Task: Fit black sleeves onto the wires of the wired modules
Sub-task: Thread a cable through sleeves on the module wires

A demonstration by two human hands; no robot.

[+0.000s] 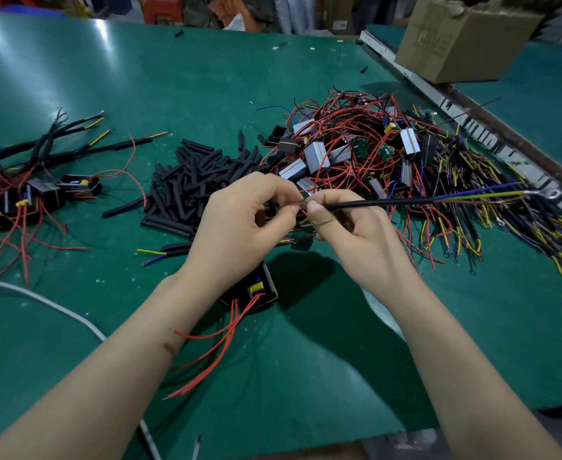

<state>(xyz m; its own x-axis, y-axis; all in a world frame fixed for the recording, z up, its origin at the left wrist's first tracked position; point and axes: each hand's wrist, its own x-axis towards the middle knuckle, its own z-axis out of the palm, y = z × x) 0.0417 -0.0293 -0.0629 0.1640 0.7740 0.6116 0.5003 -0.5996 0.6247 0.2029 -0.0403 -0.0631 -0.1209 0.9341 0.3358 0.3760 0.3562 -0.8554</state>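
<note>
Far left on the green tabletop (pixel 180 94): the done pile (pixel 24 180), modules whose wires already wear black sleeves, set apart so I do not mix them with unfinished ones. A white cable (pixel 57 310) crosses the near left corner.

Left of centre: the sleeve heap (pixel 193 187), loose black tubes lying close to my hands for quick picking. Two sleeved wire ends (pixel 163 253) lie just in front of it.

Centre: my left hand (pixel 239 227), its fingers (pixel 289 207) curled and pinching the thin wire ends at the sleeve mouth, apparently to keep the bundle together and steady. Below it the module (pixel 259 288) in work rests on the tabletop, partly hidden by my wrist, with its red leads (pixel 219 346) trailing toward me.

Right of centre: my right hand (pixel 356 227) pinches the near end of the sleeve (pixel 379 203) between thumb and forefinger. The sleeve runs level to the right, raised off the tabletop, and blue, yellow and red wires (pixel 478 195) emerge from its far end, finishing in a ring terminal (pixel 551 194). I judge the sleeve is mostly threaded and needs seating toward the module.

Right: the stock pile (pixel 389 151) of unsleeved modules with tangled wires, within reach. Far right, a cardboard box (pixel 462 38) stands beyond the tabletop's edge rail (pixel 472 127).
</note>
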